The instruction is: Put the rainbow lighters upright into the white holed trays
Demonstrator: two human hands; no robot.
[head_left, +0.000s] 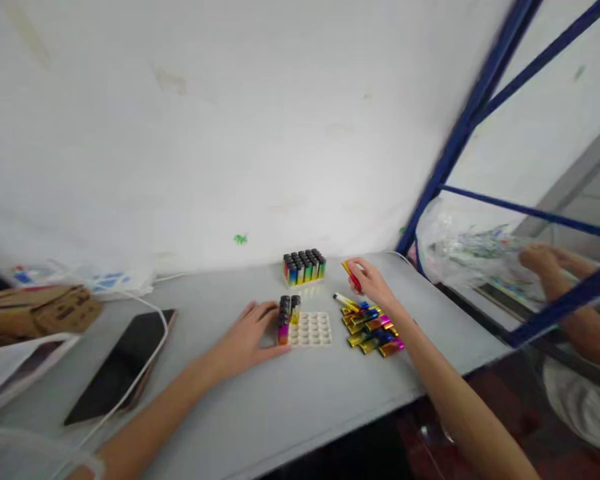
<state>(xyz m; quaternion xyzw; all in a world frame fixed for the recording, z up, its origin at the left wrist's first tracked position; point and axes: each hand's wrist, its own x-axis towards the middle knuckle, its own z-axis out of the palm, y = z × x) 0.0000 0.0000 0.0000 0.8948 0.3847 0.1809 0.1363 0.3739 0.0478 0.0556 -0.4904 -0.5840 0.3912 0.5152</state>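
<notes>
My left hand [247, 337] rests on the table at the left side of a white pitted tray [315, 330]. Its thumb touches the near left corner and its fingers curl behind, bracing the tray. A row of upright lighters [283, 323] with black tops fills the tray's left column, and another lighter [295, 310] stands beside them at the back; the other pits are bare. My right hand [370, 283], raised over the table, pinches a red and yellow lighter [353, 275]. Below it lies a pile of shiny coloured lighters [373, 330], with a white-and-yellow one [346, 302] at its edge.
A full block of upright lighters [304, 267] stands by the wall. To the left are a dark phone [123, 363], a white cable [155, 310] and a cardboard box [40, 310]. Blue metal framing [460, 143] rises at right; beyond it show a plastic bag [473, 250] and another person's arm [575, 313].
</notes>
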